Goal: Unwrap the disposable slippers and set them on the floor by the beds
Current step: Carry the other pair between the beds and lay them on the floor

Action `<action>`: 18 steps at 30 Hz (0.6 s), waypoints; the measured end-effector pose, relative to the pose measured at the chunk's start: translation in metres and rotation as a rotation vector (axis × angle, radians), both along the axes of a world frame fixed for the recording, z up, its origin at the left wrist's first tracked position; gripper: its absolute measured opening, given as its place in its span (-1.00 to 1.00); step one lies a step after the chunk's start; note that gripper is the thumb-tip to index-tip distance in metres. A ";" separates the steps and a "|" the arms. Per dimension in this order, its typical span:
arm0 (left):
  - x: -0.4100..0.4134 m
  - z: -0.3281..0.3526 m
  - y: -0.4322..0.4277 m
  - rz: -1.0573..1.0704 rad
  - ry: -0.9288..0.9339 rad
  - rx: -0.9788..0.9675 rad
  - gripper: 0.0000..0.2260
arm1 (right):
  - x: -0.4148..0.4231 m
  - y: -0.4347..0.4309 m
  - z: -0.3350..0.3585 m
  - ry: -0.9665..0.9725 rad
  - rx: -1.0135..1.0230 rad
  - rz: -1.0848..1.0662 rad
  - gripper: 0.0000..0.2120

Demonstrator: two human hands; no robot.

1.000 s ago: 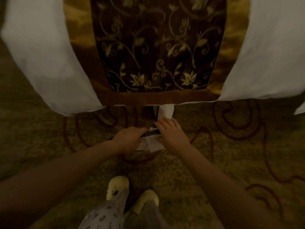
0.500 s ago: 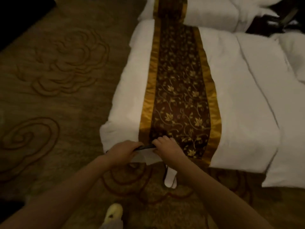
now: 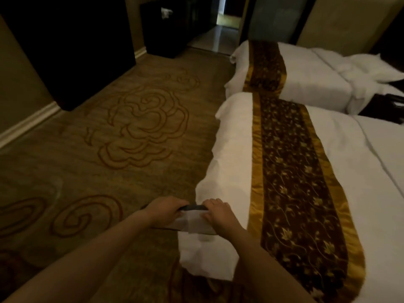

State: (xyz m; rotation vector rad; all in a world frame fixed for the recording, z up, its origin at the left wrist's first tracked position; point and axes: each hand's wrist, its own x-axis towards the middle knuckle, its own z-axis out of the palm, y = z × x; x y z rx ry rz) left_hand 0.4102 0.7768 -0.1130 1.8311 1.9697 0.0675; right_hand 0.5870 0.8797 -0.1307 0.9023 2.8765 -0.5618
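We hold the wrapped slipper (image 3: 193, 220) between both hands, just off the near bed's (image 3: 229, 171) foot corner: our left hand (image 3: 162, 212) is clenched on its left end, our right hand (image 3: 218, 212) grips the right end, fingers curled over the dark top edge. Left of us the patterned carpet (image 3: 98, 149) lies wide open. A second bed (image 3: 306, 77) stands beyond, a dark cabinet (image 3: 72, 47) against the far wall.

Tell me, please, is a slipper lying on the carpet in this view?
No, the carpet shows none; both hands grip the slipper.
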 end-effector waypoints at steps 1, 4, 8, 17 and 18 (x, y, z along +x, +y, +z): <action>-0.023 0.002 0.001 0.006 0.012 -0.013 -0.66 | -0.022 0.000 0.002 0.013 -0.016 0.006 -0.75; -0.080 0.008 0.008 0.035 0.003 -0.040 -0.66 | -0.080 0.014 0.011 0.032 -0.010 0.054 -0.75; -0.144 0.015 0.047 0.066 -0.041 0.022 -0.70 | -0.148 0.065 0.028 0.012 0.066 0.131 -0.73; -0.294 0.020 0.193 0.079 0.064 0.076 -0.70 | -0.302 0.218 0.022 0.052 0.104 0.148 -0.74; -0.312 0.023 0.209 0.082 0.067 0.062 -0.70 | -0.321 0.235 0.023 0.053 0.107 0.154 -0.74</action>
